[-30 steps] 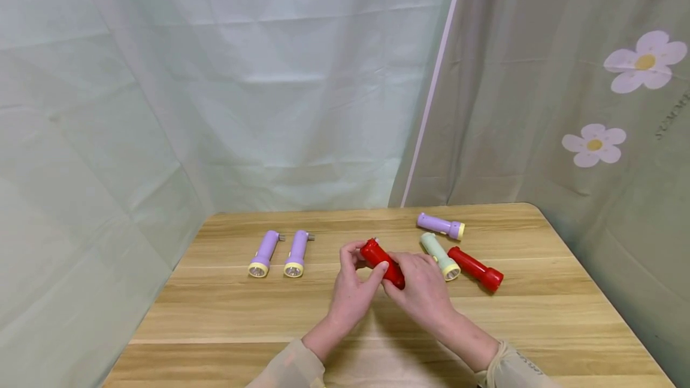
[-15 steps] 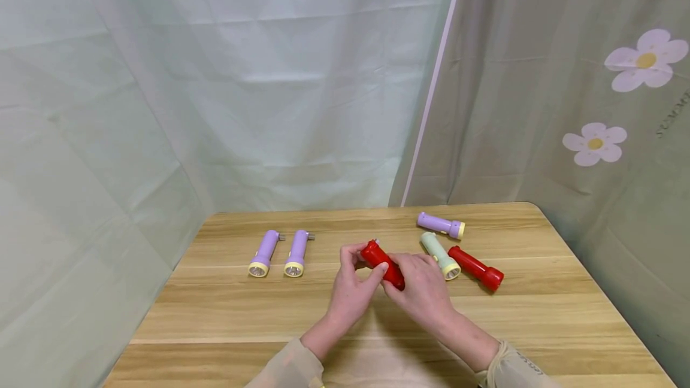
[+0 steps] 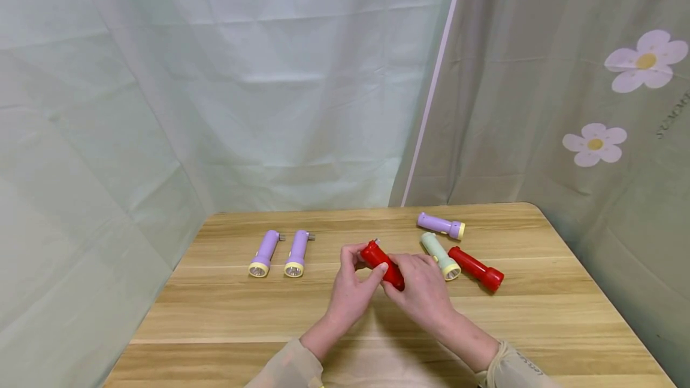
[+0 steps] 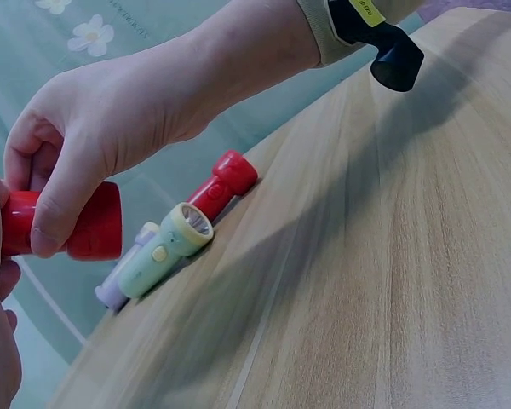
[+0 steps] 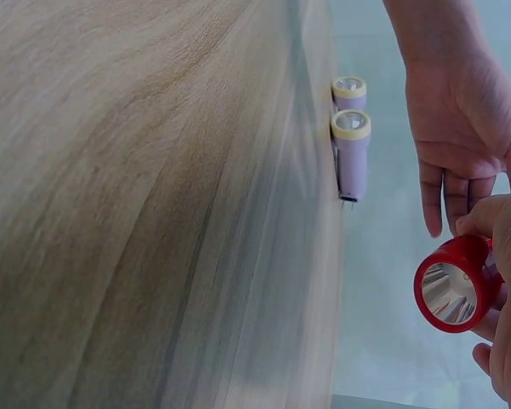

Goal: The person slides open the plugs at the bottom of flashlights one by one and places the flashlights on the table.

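Note:
A red flashlight (image 3: 384,265) is held at a tilt above the table, between both hands. My left hand (image 3: 351,283) grips its tail end, the thumb lying along the barrel. My right hand (image 3: 423,292) holds the head end, and in the left wrist view that thumb presses on the red flashlight (image 4: 94,226). A small metal piece (image 3: 377,241) sticks out past the tail; the left fingers behind it are partly hidden. In the right wrist view the lens of the red flashlight (image 5: 450,294) faces the camera.
Two purple flashlights (image 3: 265,254) with metal prongs at their tails lie left on the wooden table (image 3: 215,328). Right of the hands lie a pale green flashlight (image 3: 439,256), another red flashlight (image 3: 475,268) and a third purple flashlight (image 3: 441,226). Curtains (image 3: 302,106) hang behind.

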The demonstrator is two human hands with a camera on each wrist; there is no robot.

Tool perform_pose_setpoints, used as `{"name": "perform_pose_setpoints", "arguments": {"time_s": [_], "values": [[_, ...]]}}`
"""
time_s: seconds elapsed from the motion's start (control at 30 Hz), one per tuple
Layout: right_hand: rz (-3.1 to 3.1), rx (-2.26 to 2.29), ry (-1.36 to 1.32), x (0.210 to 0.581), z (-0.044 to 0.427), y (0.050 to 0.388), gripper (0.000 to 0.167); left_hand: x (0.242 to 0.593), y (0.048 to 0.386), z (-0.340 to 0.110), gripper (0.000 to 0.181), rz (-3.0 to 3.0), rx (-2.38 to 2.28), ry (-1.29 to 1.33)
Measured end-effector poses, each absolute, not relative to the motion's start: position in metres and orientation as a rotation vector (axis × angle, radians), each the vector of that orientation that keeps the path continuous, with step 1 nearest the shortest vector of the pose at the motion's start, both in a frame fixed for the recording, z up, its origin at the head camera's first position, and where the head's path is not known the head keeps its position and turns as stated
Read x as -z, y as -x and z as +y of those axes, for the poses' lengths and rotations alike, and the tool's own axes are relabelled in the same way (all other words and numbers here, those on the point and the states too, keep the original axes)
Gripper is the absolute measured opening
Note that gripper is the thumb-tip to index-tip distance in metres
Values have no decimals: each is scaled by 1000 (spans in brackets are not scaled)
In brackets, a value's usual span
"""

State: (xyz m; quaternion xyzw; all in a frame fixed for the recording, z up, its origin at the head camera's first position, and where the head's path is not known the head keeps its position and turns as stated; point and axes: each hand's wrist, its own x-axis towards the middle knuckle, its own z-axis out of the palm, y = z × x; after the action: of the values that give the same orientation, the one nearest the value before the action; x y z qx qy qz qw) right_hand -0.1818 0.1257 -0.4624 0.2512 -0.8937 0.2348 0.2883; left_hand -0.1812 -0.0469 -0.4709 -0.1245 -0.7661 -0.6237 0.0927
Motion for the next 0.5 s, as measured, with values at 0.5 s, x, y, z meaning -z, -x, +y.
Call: {"name": "perform_pose_setpoints", "arguments": {"time_s": [0.5], "values": [[-2404,-624,-672,463,126,182,43,470,181,-47,52,-2277,1864,382]]}}
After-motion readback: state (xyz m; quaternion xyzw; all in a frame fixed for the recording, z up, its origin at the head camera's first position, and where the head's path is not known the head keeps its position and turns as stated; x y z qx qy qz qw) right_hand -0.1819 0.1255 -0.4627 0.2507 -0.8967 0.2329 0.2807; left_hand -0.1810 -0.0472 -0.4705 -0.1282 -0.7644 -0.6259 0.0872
